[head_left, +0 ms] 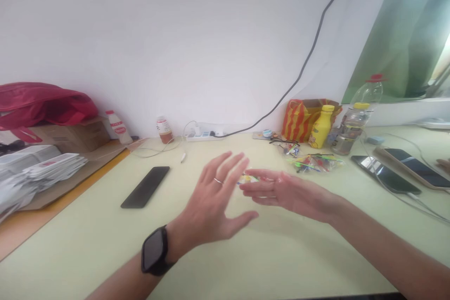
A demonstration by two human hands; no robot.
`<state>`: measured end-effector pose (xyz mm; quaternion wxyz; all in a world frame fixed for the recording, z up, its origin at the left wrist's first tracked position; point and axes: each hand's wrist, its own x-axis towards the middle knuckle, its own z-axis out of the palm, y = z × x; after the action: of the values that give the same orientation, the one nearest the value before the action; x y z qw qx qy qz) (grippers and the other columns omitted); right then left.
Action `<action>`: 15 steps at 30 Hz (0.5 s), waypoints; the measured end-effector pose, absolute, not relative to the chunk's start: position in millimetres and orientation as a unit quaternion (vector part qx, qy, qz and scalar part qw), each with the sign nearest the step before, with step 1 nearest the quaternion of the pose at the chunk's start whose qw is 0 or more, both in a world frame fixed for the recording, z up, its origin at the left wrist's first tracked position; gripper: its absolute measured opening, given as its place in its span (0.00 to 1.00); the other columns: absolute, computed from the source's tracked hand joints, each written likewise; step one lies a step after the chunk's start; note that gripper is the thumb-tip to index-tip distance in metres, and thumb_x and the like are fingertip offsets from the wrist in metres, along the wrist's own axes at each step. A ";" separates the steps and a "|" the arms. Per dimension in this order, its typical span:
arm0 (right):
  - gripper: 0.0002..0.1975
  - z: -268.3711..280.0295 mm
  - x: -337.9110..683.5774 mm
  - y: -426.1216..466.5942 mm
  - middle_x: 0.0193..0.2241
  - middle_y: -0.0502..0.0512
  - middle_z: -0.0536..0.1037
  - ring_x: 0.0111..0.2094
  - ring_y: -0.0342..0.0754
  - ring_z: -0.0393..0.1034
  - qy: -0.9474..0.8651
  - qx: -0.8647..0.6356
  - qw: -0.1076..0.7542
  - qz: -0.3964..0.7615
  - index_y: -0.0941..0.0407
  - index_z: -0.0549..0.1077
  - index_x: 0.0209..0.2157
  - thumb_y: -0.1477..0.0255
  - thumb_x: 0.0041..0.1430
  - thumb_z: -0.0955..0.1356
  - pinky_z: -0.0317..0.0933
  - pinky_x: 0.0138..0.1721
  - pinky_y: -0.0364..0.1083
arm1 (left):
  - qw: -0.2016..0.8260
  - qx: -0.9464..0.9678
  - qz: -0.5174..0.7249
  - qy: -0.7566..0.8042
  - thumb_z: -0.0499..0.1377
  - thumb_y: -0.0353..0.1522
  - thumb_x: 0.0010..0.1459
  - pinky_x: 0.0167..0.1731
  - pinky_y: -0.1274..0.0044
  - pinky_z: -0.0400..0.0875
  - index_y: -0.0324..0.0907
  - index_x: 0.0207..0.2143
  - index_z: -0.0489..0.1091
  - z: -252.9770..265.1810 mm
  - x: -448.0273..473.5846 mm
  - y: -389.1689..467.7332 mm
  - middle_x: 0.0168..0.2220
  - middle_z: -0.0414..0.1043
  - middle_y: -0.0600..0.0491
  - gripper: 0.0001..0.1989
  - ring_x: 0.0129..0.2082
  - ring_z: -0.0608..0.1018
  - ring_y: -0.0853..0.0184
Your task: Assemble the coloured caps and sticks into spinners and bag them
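Observation:
My left hand (214,197), with a ring and a black smartwatch (154,249) at its wrist, hovers over the pale table (218,272), fingers spread and thumb out. My right hand (284,190) comes in from the right, fingers stretched flat toward the left. The fingertips of both hands almost meet, and whether they touch I cannot tell. Between and behind them shows a small colourful piece (249,179), mostly hidden; it seems to lie beyond the hands. A black phone (146,187) lies to the left of my left hand.
At the back right are a clear bag of colourful pieces (316,163), glasses (284,141), a striped bag (295,119), a yellow bottle (321,126) and clear bottles (348,133). Phones (385,173) with cables lie right. A power strip (202,137) sits by the wall; white boxes (52,168) are left.

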<state>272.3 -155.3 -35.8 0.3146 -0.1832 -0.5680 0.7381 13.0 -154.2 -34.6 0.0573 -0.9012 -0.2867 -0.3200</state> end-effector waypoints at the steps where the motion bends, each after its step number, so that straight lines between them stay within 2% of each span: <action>1: 0.30 -35.9 267.6 -157.3 0.64 0.61 0.73 0.68 0.57 0.63 -0.559 -0.178 0.308 0.749 0.49 0.69 0.65 0.48 0.70 0.63 0.51 0.69 0.61 | 0.080 -0.918 -0.285 -0.265 0.66 0.47 0.60 0.70 0.48 0.48 0.44 0.75 0.42 -33.8 17.0 -158.5 0.73 0.53 0.39 0.50 0.73 0.52 0.39; 3: 0.31 -35.9 258.2 -163.4 0.63 0.62 0.74 0.66 0.59 0.65 -0.541 -0.172 0.296 0.769 0.52 0.74 0.59 0.44 0.70 0.61 0.54 0.68 0.61 | 0.099 -0.937 -0.226 -0.246 0.66 0.47 0.59 0.71 0.48 0.44 0.41 0.75 0.41 -34.1 24.2 -165.0 0.74 0.52 0.38 0.52 0.74 0.51 0.38; 5: 0.33 -35.5 250.8 -170.6 0.61 0.63 0.75 0.64 0.59 0.68 -0.523 -0.178 0.286 0.783 0.53 0.76 0.56 0.42 0.69 0.59 0.55 0.67 0.62 | 0.103 -0.942 -0.197 -0.250 0.65 0.41 0.59 0.71 0.48 0.43 0.40 0.75 0.42 -36.2 29.0 -167.2 0.73 0.54 0.38 0.50 0.73 0.55 0.39; 8: 0.33 -33.8 247.4 -178.1 0.58 0.64 0.78 0.62 0.58 0.70 -0.497 -0.196 0.283 0.797 0.54 0.75 0.57 0.44 0.69 0.60 0.55 0.68 0.61 | 0.090 -0.943 -0.188 -0.259 0.62 0.30 0.55 0.70 0.50 0.48 0.41 0.74 0.42 -39.5 29.8 -163.6 0.69 0.61 0.39 0.49 0.67 0.64 0.42; 10: 0.30 -30.2 251.4 -179.3 0.58 0.63 0.78 0.64 0.57 0.69 -0.492 -0.212 0.300 0.789 0.55 0.75 0.58 0.47 0.70 0.63 0.54 0.69 0.60 | 0.071 -0.944 -0.195 -0.258 0.61 0.30 0.54 0.67 0.51 0.54 0.40 0.74 0.43 -40.7 26.9 -159.5 0.65 0.65 0.39 0.48 0.63 0.69 0.44; 13: 0.26 -18.7 267.3 -181.2 0.59 0.62 0.77 0.64 0.57 0.69 -0.541 -0.282 0.333 0.719 0.54 0.76 0.59 0.51 0.69 0.66 0.57 0.69 0.61 | 0.043 -0.940 -0.206 -0.269 0.61 0.33 0.56 0.63 0.53 0.60 0.40 0.74 0.45 -41.0 19.2 -152.6 0.63 0.67 0.39 0.46 0.59 0.70 0.45; 15: 0.24 -11.5 283.9 -189.9 0.59 0.61 0.78 0.62 0.60 0.71 -0.623 -0.374 0.347 0.592 0.51 0.77 0.58 0.54 0.67 0.69 0.62 0.65 0.63 | 0.025 -0.935 -0.206 -0.289 0.62 0.35 0.57 0.62 0.53 0.62 0.41 0.74 0.46 -40.7 12.3 -146.3 0.62 0.67 0.39 0.46 0.58 0.70 0.45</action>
<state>283.9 -189.9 -11.5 0.3475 -0.3743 -0.6232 0.5923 12.3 -146.3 -40.7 0.0250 -0.9346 -0.2888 -0.2063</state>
